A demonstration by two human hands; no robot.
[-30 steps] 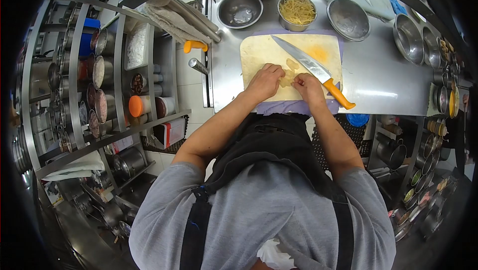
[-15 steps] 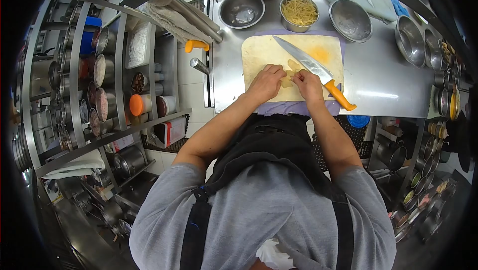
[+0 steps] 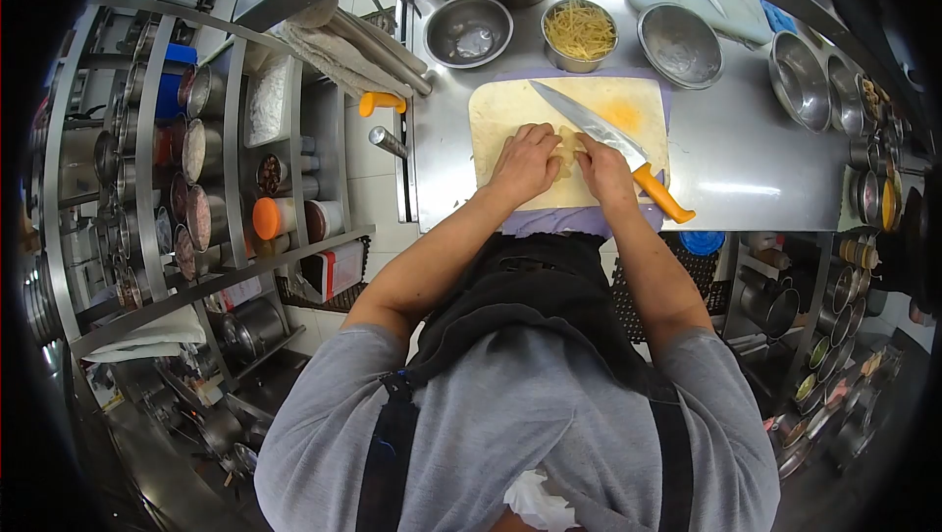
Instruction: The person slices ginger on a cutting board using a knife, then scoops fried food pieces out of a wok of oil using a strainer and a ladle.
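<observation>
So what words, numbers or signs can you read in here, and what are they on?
There are none I can read.
Red-and-white box: any print is too small and blurred.
Knife: no lettering I can make out.
Cutting board: no lettering seen.

We record left forearm (image 3: 437, 252) slanting forward and inward | right forearm (image 3: 660, 265) likewise | left hand (image 3: 530, 161) back uppermost, fingers bent and close together | right hand (image 3: 606, 173) just beside it, back uppermost | we cannot confirm how firmly either hand closes.
</observation>
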